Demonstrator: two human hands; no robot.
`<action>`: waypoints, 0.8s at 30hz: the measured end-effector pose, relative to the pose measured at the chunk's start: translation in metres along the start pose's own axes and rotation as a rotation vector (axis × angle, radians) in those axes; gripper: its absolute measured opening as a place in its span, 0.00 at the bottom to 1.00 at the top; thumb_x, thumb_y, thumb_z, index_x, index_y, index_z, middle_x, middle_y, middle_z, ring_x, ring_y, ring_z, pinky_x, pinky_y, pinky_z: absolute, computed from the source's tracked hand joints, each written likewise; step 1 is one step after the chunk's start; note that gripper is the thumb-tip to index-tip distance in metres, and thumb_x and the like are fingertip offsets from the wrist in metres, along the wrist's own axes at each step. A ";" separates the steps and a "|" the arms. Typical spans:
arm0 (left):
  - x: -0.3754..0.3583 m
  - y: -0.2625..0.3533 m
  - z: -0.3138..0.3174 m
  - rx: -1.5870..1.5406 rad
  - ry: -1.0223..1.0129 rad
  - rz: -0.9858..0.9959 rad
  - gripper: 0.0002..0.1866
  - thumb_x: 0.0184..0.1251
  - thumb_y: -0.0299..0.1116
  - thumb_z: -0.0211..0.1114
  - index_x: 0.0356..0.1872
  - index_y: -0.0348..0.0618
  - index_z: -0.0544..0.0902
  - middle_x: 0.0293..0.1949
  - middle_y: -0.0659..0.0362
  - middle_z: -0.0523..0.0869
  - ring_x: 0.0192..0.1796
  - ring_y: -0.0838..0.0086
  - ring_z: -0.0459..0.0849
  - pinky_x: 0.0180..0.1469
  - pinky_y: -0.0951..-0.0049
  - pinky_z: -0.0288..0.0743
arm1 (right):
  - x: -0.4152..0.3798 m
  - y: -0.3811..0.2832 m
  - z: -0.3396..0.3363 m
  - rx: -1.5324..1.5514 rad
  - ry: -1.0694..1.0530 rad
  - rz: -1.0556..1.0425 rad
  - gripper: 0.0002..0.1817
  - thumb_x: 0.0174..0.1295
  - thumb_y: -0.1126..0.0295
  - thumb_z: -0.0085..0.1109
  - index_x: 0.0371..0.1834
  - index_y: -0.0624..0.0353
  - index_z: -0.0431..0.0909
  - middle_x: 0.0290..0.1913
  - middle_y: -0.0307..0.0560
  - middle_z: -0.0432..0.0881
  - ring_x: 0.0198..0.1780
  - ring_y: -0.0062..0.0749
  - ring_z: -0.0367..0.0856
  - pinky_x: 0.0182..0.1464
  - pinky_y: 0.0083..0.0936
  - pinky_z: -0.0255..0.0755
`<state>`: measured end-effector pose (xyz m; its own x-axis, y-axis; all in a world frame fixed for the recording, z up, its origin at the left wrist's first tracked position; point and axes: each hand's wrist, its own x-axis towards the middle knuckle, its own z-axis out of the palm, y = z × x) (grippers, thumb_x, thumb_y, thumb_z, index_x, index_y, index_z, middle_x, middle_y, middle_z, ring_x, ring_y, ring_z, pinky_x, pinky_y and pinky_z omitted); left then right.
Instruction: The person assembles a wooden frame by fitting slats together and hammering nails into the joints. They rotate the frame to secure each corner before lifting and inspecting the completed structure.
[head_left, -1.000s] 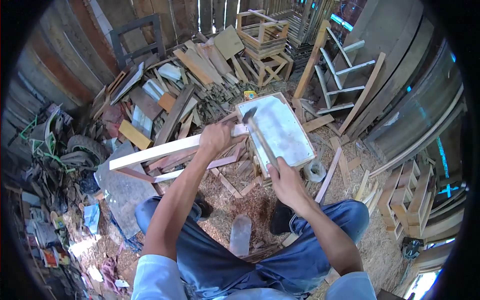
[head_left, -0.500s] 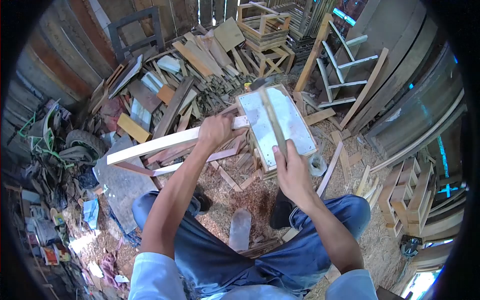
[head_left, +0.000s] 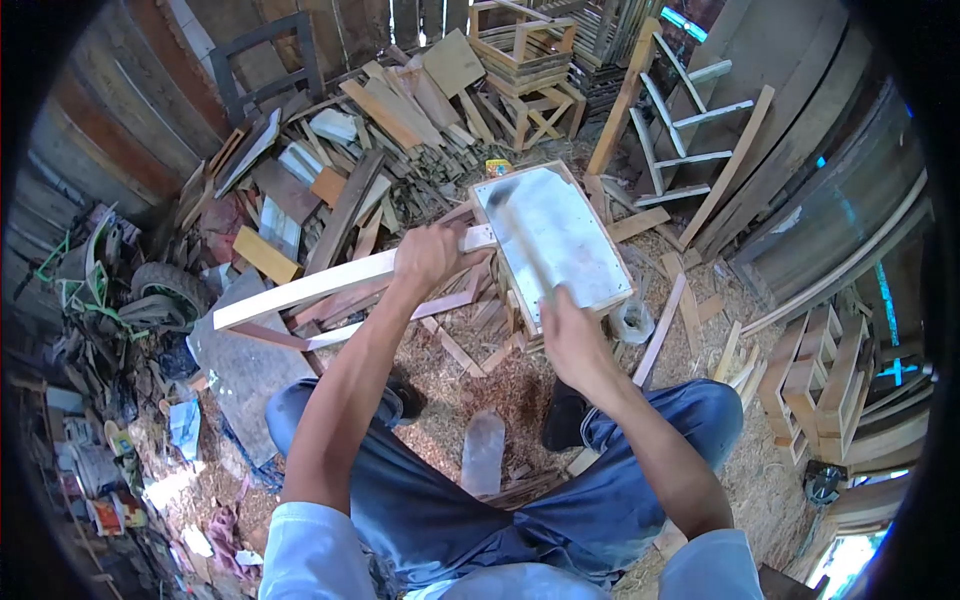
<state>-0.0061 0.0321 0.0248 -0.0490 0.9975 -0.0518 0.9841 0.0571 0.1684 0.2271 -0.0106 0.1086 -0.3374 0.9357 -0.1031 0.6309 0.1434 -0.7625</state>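
My left hand [head_left: 430, 258] grips a long pale wooden strip [head_left: 310, 290], pressing its end against the left edge of a metal-topped work block [head_left: 570, 245]. A hammer [head_left: 515, 235] is in my right hand [head_left: 570, 335], held by the handle. Its blurred head hovers over the near-left corner of the block, close to the strip's end. I am sitting, with my blue-jeaned legs [head_left: 450, 510] below the block.
A big heap of scrap boards [head_left: 370, 130] lies behind and left of the block. Stacked wooden frames [head_left: 520, 70] stand at the back, a white ladder-like frame [head_left: 690, 130] to the right, small crates [head_left: 815, 390] at far right. Sawdust [head_left: 490, 390] covers the floor; a plastic bottle [head_left: 483, 455] lies between my feet.
The hammer rose to the far side of the block half a second ago and has swung back down toward the strip's end. My left hand has kept the strip in place.
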 end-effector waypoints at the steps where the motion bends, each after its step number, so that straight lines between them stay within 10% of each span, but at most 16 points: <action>1: 0.000 0.002 0.000 0.011 0.028 -0.003 0.36 0.59 0.70 0.56 0.41 0.42 0.84 0.20 0.50 0.85 0.25 0.58 0.87 0.31 0.61 0.82 | 0.005 0.013 0.002 -0.099 -0.100 -0.010 0.13 0.71 0.67 0.48 0.40 0.70 0.68 0.18 0.68 0.77 0.27 0.67 0.80 0.30 0.53 0.71; 8: 0.001 -0.005 0.006 0.011 0.113 0.011 0.36 0.58 0.72 0.56 0.34 0.43 0.85 0.17 0.55 0.84 0.21 0.62 0.86 0.26 0.64 0.81 | 0.000 -0.013 -0.009 -0.037 -0.126 0.053 0.14 0.72 0.66 0.47 0.41 0.71 0.67 0.17 0.65 0.76 0.23 0.63 0.80 0.26 0.50 0.70; 10: 0.004 -0.005 0.001 -0.004 -0.055 -0.033 0.40 0.58 0.72 0.55 0.52 0.44 0.81 0.25 0.47 0.87 0.29 0.55 0.88 0.35 0.57 0.82 | 0.000 -0.005 -0.001 -0.015 0.027 -0.098 0.14 0.73 0.65 0.45 0.41 0.71 0.67 0.16 0.63 0.76 0.21 0.62 0.79 0.22 0.48 0.69; 16: 0.000 -0.002 -0.006 0.050 0.069 -0.025 0.35 0.58 0.70 0.57 0.34 0.42 0.83 0.22 0.51 0.86 0.26 0.60 0.88 0.31 0.63 0.82 | 0.015 0.028 0.006 -0.208 -0.128 -0.086 0.15 0.72 0.64 0.46 0.41 0.70 0.65 0.19 0.69 0.76 0.28 0.67 0.80 0.32 0.54 0.71; 24: 0.000 0.005 -0.009 0.002 -0.024 -0.027 0.40 0.60 0.72 0.54 0.47 0.40 0.82 0.20 0.47 0.85 0.27 0.56 0.88 0.31 0.59 0.82 | 0.007 0.029 0.006 -0.221 -0.227 0.009 0.14 0.72 0.65 0.45 0.42 0.70 0.67 0.21 0.68 0.78 0.28 0.68 0.80 0.31 0.55 0.71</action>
<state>-0.0030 0.0330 0.0344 -0.0713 0.9942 -0.0799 0.9828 0.0838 0.1648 0.2393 -0.0022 0.0818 -0.4626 0.8449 -0.2685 0.7627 0.2249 -0.6063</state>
